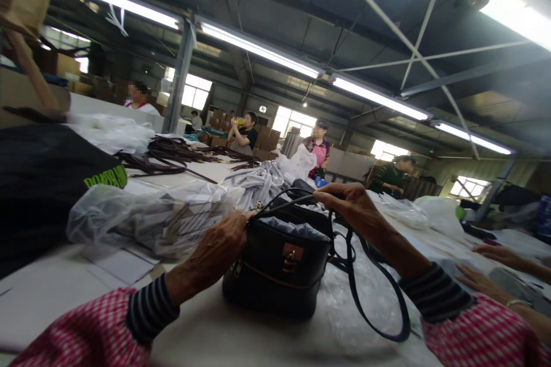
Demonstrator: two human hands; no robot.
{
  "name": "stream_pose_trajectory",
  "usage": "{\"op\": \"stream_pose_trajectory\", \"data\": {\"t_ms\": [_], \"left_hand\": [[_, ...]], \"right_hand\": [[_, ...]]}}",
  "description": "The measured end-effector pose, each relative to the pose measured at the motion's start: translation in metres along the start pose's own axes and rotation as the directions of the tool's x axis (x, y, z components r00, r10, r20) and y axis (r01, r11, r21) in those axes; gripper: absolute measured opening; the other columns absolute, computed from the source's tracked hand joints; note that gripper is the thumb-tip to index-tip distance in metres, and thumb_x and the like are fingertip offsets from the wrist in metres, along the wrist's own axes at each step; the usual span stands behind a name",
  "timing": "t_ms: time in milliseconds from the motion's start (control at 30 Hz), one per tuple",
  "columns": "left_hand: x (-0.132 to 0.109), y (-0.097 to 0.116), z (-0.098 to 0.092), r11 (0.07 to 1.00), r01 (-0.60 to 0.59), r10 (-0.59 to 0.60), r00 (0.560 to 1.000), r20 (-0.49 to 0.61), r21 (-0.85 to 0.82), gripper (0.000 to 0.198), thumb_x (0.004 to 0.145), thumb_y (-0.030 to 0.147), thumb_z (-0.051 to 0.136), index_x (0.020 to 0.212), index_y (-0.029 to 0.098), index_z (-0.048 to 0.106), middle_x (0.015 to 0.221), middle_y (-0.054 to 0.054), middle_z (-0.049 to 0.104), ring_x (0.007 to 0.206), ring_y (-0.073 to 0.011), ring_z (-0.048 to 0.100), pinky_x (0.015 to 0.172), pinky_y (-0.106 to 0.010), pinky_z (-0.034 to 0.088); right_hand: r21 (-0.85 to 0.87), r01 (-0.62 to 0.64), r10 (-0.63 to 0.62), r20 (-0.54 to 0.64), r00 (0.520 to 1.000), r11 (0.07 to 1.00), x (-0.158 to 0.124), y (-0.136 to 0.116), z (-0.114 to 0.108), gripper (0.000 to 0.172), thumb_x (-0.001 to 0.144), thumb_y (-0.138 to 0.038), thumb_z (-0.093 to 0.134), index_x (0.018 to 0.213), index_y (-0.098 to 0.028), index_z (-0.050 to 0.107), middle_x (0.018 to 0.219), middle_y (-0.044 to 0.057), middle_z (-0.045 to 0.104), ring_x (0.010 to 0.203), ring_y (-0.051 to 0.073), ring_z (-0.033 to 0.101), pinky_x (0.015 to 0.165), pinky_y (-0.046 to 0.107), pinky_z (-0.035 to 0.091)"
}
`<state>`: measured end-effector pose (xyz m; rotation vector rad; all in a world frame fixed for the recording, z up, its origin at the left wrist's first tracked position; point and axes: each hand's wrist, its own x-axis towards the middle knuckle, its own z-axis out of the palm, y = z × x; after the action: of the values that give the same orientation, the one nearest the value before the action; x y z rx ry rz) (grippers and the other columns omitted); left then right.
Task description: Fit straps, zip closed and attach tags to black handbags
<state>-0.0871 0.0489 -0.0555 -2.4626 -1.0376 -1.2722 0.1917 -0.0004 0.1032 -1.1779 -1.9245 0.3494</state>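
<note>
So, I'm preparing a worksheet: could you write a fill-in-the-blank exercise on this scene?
1. The bag touched by the left grip is coloured ____.
2. In the picture, a strap loops down on the bag's ____ side.
3. The apron seen just above the right grip is ____.

Missing words: black; right; pink.

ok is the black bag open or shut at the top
Open: crumpled grey material shows through the top of the black bag, with no flap or closed zip covering it.
</note>
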Motion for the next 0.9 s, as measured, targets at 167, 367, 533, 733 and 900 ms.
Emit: {"op": "stream_pose_trajectory", "data": {"t_ms": [167, 367, 533, 733, 900], "left_hand": [[0.004, -0.006, -0.003, 0.982, -0.005, -0.022, 0.99, 0.138, 0.191, 0.032, 0.104, 0.015, 0.033, 0.095, 0.014, 0.063, 0.09, -0.009, 0.065, 0.088, -0.0262, 0.064, 0.075, -0.038, 0.053], [-0.007, -0.017, 0.002, 0.982, -0.031, 0.031, 1.0, 0.002, 0.185, 0.038, 0.107, 0.026, 0.032, 0.084, 0.018, 0.061, 0.078, -0.005, 0.064, 0.073, -0.0215, 0.063, 0.062, -0.031, 0.042], [-0.01, -0.019, 0.001, 0.984, 0.085, -0.083, 0.996, 0.017, -0.16, 0.04, 0.107, 0.043, 0.033, 0.101, 0.021, 0.065, 0.086, -0.003, 0.07, 0.075, -0.0183, 0.067, 0.063, -0.027, 0.044], [-0.006, -0.014, -0.013, 0.892, 0.303, -0.255, 0.95, 0.179, -0.334, 0.044, 0.098, 0.059, 0.043, 0.107, 0.024, 0.068, 0.089, -0.003, 0.072, 0.075, -0.0203, 0.066, 0.068, -0.027, 0.05], [0.0, -0.013, -0.022, 0.845, 0.344, -0.257, 0.932, 0.254, -0.408, 0.049, 0.093, 0.064, 0.046, 0.109, 0.025, 0.07, 0.105, -0.006, 0.074, 0.089, -0.0245, 0.068, 0.078, -0.029, 0.055]], "right_hand": [[-0.05, 0.041, -0.038, 0.06, 0.997, 0.998, 0.001, 0.001, -0.006, 0.033, 0.084, -0.047, 0.072, 0.083, -0.015, 0.079, 0.073, 0.001, 0.064, 0.069, 0.013, 0.05, 0.064, 0.027, 0.035], [-0.109, 0.058, -0.045, 0.115, 0.992, 0.992, 0.01, 0.006, -0.016, 0.04, 0.084, -0.052, 0.072, 0.076, -0.012, 0.077, 0.066, 0.0, 0.057, 0.063, 0.011, 0.045, 0.058, 0.027, 0.031], [-0.045, 0.038, -0.03, 0.163, 0.986, 0.998, 0.013, 0.002, -0.02, 0.046, 0.082, -0.054, 0.072, 0.062, -0.013, 0.064, 0.058, -0.004, 0.041, 0.058, 0.008, 0.032, 0.054, 0.027, 0.021], [0.019, -0.074, 0.067, 0.258, 0.964, 0.997, 0.004, -0.013, -0.028, 0.052, 0.078, -0.059, 0.075, 0.056, -0.016, 0.056, 0.055, -0.006, 0.039, 0.054, 0.008, 0.026, 0.052, 0.027, 0.017], [0.127, -0.132, 0.076, 0.37, 0.926, 0.983, -0.01, 0.0, -0.044, 0.033, 0.077, -0.046, 0.079, 0.09, -0.015, 0.078, 0.082, 0.002, 0.068, 0.073, 0.013, 0.055, 0.065, 0.025, 0.039]]}}
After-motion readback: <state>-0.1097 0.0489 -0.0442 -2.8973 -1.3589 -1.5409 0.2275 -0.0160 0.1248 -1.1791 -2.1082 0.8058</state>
